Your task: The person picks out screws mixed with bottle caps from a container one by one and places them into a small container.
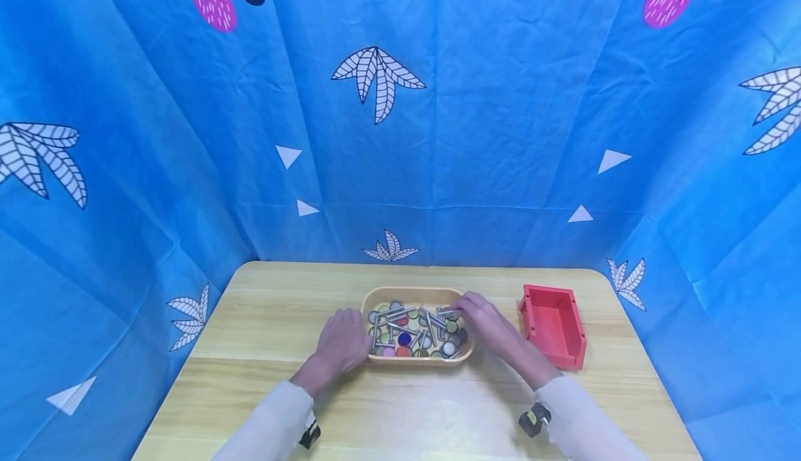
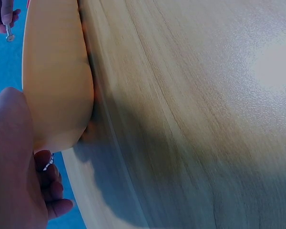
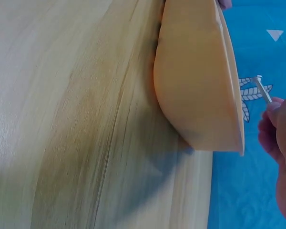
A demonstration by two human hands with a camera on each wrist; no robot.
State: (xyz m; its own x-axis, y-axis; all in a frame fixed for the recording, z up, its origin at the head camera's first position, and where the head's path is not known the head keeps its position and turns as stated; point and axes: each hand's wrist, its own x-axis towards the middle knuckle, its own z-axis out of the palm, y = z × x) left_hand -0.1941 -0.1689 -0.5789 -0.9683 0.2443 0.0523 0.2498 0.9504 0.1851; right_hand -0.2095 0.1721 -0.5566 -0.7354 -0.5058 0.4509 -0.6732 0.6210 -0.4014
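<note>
A pale orange, rounded tray (image 1: pixel 418 361) stands on the table, filled with several silver bolts (image 1: pixel 428 318) and round, coloured, coin-like discs (image 1: pixel 404 339). My left hand (image 1: pixel 344 339) grips the tray's left end; in the left wrist view its thumb lies at the rim and its fingers curl below the end wall. Over the tray's right end, my right hand (image 1: pixel 480 316) pinches a silver bolt (image 3: pixel 263 88) between thumb and fingers. The right wrist view shows that bolt raised above the rim, its head pointing away from the hand. The tray wall hides the contents in both wrist views.
A red open-fronted bin (image 1: pixel 553 329) stands to the right of the tray, beyond my right forearm. Blue patterned cloth (image 1: pixel 432 134) hangs behind and on both sides of the wooden table (image 1: pixel 275 308).
</note>
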